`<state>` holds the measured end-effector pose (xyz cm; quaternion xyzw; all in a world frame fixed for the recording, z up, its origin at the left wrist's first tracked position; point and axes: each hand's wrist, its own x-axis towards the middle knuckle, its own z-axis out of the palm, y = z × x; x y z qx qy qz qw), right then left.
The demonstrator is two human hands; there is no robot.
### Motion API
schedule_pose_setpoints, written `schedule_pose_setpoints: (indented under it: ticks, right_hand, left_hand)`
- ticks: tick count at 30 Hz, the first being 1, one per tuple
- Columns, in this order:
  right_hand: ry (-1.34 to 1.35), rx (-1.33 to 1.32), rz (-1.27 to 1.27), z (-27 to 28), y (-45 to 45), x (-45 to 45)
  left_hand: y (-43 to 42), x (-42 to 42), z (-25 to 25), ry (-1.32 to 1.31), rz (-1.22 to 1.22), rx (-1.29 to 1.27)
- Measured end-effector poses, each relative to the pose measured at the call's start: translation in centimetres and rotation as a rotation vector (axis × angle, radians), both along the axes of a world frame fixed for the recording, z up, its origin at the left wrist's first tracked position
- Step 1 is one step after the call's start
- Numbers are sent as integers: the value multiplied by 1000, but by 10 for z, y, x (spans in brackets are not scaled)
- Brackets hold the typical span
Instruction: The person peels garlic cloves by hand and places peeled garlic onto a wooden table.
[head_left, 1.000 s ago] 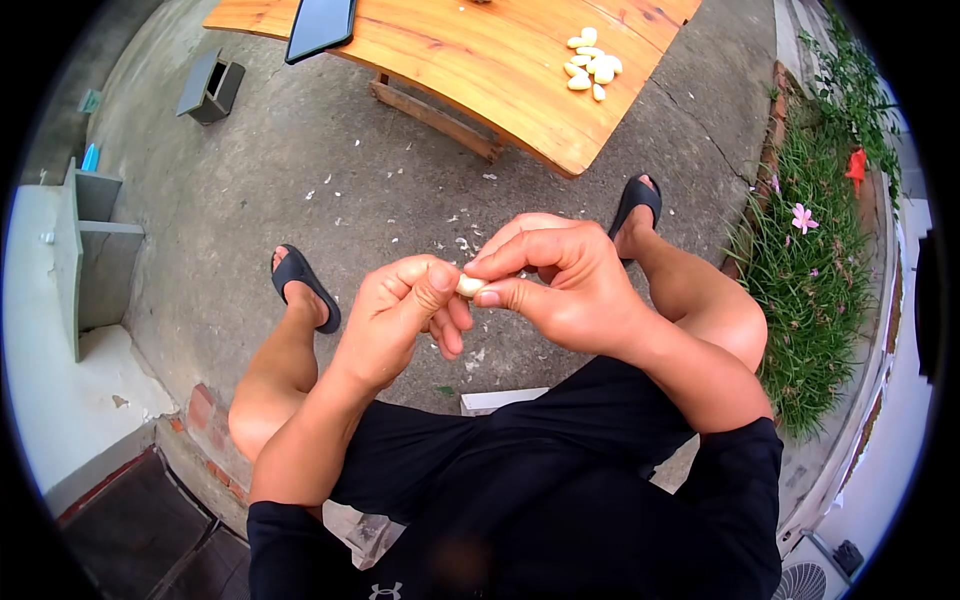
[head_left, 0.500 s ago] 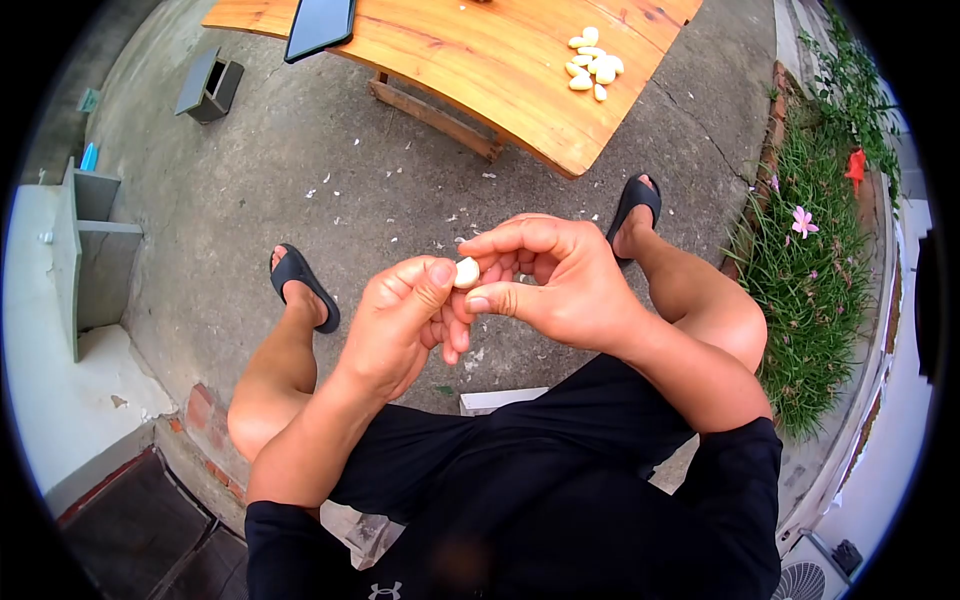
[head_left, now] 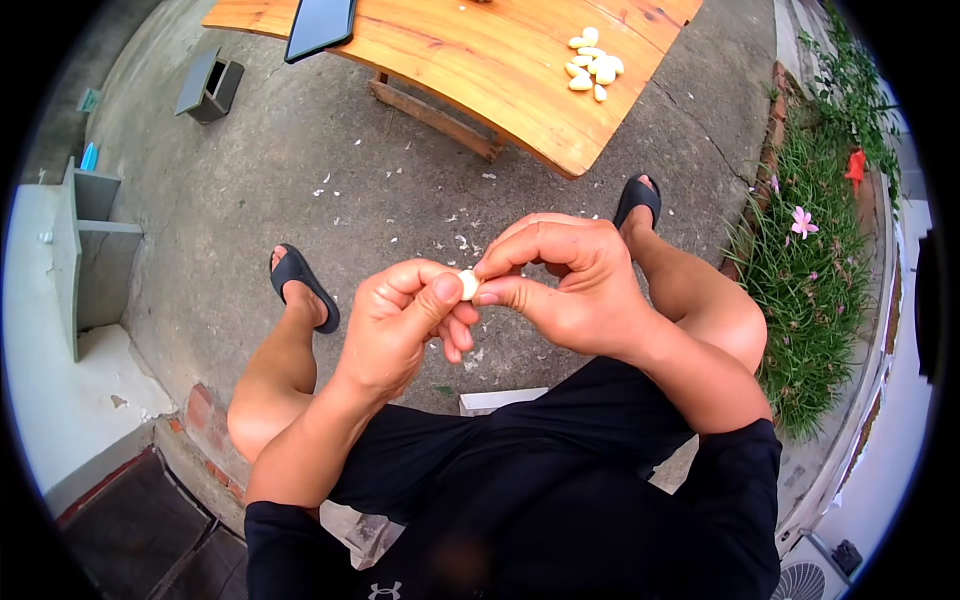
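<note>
Head view: pale clove (head_left: 468,285) pinched between left hand (head_left: 385,327) and right hand (head_left: 592,297), similar cloves (head_left: 605,73) clustered on worktop (head_left: 470,70).

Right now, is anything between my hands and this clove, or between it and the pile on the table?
Nothing visible separates your left hand or right hand from the clove; both touch it. Toward the pile on the table, the right hand's curled fingers come first; past them, no obstacle shows.

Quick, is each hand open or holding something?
Left hand: closed, holding a garlic clove.
Right hand: closed, pinching at the same garlic clove's edge.
</note>
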<state>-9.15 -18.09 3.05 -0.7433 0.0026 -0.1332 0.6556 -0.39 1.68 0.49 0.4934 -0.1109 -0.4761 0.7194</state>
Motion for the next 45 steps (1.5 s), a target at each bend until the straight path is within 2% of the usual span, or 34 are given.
schedule_pose_setpoints:
  ticks: [9,12,18,21,27,30,33,36,39,42,45]
  right_hand:
    - [-64,-102,66,1,-6,2]
    - [-72,-142,48,-3,-7,2]
    - [3,-215,78,2,-8,2]
    - [-31,-199,82,0,-7,2]
    - [-65,-213,124,2,-11,2]
    - [8,-236,121,6,-15,2]
    - [41,-172,2,3,-15,3]
    - [191,-167,-24,6,-19,2]
    - [46,-344,-49,7,-23,1]
    - [5,-129,55,10,-15,1]
    - [128,-89,171,10,-10,0]
  left_hand:
    - [1,2,0,60,-56,-18]
    - [-6,-3,5,42,36,-20]
    - [-4,-1,3,4,11,-13]
    - [-2,4,-2,228,-2,-76]
    - [1,8,-7,430,20,-143]
    - [2,11,-12,466,25,-178]
    - [2,11,-9,489,13,-204]
    - [1,10,-7,465,7,-193]
    - [2,10,-7,449,5,-183]
    - [1,9,-4,449,-15,-161]
    - [3,8,-8,437,-71,-177]
